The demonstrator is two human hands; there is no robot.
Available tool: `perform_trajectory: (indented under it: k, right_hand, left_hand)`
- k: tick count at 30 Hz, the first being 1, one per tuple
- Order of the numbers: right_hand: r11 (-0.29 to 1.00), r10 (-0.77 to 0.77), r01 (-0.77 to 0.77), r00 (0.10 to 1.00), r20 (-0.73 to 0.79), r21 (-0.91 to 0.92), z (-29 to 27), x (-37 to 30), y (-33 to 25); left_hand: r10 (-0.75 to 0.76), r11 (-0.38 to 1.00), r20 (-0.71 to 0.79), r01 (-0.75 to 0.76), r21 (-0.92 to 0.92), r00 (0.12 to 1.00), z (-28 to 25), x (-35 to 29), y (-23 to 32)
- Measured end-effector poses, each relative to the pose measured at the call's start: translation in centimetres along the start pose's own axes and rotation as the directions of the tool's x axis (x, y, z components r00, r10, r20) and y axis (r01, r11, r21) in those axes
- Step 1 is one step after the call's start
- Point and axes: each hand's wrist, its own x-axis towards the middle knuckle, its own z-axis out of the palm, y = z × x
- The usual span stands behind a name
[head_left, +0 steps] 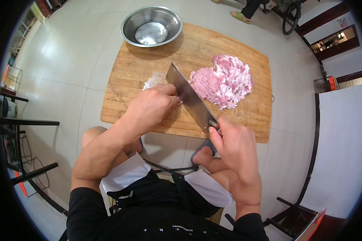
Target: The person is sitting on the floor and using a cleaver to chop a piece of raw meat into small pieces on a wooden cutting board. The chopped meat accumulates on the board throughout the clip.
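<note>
Both hands are on the cleaver. The right hand [235, 150] is curled tight around its handle at the near right edge of the board, thumb pressing up by the heel of the blade. The left hand [155, 102] is loosely closed, its fingers bent against the flat of the blade near its middle, touching the steel rather than gripping it.

The cleaver [191, 98] lies slanted across the wooden chopping board [149, 72], its broad steel blade running from the right hand at the near edge up and leftward toward the board's centre. It stands tilted, with the flat facing the left hand.

Just right of the blade, touching its far side, is a heap of pink chopped meat [225, 82], cut into small pieces and spread over the right half of the board. A small pale smear of scraps [153, 81] sits on the wood just left of the blade tip, beside the left hand's knuckles.

At the far left corner of the board stands a round steel bowl [151, 26], well apart from the meat, half overhanging the board's far edge.

The board rests low, over a pale tiled floor [68, 60]. The person crouches at its near side, in dark clothing with white trouser legs. Dark chair frames stand at the left and near right, and someone's feet [241, 16] show at the far edge.
</note>
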Motion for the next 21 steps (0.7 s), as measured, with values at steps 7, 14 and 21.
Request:
perform_trajectory:
  k: [7,14,21]
  right_hand:
    - [0.995,-0.071,0.071,0.997,0.005,-0.073,-1.1,-0.8,0.1]
    - [0.970,-0.236,0.232,0.971,-0.044,-0.074,-0.3,1.2,-0.4]
    - [0.984,-0.140,0.146,0.988,0.061,-0.104,1.6,6.0,-2.8]
  left_hand:
    - [0.018,1.000,-0.022,-0.019,-0.020,1.000,0.3,-0.2,0.2]
    - [-0.023,0.999,0.051,0.024,-0.029,0.998,-0.2,0.2,-0.1]
    - [0.041,0.999,0.054,-0.040,-0.011,0.998,-0.2,0.2,0.7]
